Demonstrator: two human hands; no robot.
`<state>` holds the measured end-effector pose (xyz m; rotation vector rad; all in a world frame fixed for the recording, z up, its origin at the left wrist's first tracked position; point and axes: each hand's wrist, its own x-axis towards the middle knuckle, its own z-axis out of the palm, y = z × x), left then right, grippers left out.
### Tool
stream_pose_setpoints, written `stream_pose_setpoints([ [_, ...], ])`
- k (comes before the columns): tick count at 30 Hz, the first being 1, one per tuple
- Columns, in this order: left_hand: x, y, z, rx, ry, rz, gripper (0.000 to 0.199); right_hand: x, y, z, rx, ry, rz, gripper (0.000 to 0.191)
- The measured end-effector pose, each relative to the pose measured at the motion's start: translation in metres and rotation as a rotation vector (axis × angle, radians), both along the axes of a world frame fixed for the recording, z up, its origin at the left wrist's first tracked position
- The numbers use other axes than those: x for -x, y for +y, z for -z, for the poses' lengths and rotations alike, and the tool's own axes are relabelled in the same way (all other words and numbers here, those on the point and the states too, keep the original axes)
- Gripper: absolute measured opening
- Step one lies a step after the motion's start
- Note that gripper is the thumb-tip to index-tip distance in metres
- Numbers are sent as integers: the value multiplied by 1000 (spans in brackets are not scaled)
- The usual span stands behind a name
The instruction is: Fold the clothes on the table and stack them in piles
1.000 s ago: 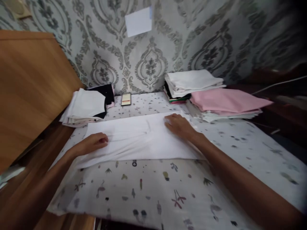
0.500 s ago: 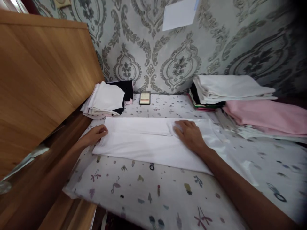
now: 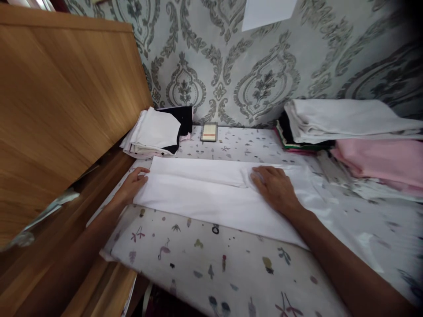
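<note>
A long white garment (image 3: 198, 193) lies folded lengthwise across the patterned sheet, its layers flat and a fold line running along it. At its left end is my left hand (image 3: 132, 185), thumb and index finger apart and touching the edge. My right hand (image 3: 274, 185) rests palm down on the garment's right part, fingers spread on the cloth beside a small crease. Beyond my right forearm, the rest of the white fabric spreads out loosely and partly hidden.
Stacked folded clothes (image 3: 155, 130) sit at the back left against a wooden panel (image 3: 66, 88). At the back right are a white folded pile (image 3: 343, 119) and a pink folded cloth (image 3: 380, 160). A small box (image 3: 209, 132) stands by the patterned wall.
My left hand's fingers have opened out and moved a little up along the garment's left edge. The right hand stays on the cloth. The whole view has shifted slightly.
</note>
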<state>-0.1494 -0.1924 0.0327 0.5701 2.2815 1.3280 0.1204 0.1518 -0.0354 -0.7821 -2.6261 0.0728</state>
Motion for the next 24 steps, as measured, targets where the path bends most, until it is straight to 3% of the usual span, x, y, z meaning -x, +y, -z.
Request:
stream_pose_setpoints([
  [4,-4,-6,3,44,13,87,50,3,-19,-12,-21,81,-85,44],
  [7,-5,-12,6,48,115,154,49,8,-59,-27,-8,110,-341,38],
  [10,-2,-17,12,55,209,97,44,12,-103,-38,42,77,-633,32],
  [12,1,-21,18,75,206,54,43,12,-122,-39,65,54,-742,30],
  [18,6,-26,22,93,131,70,46,8,-125,-29,141,25,-744,30],
  [24,14,-13,20,43,117,40,50,19,-126,-28,136,33,-738,28],
])
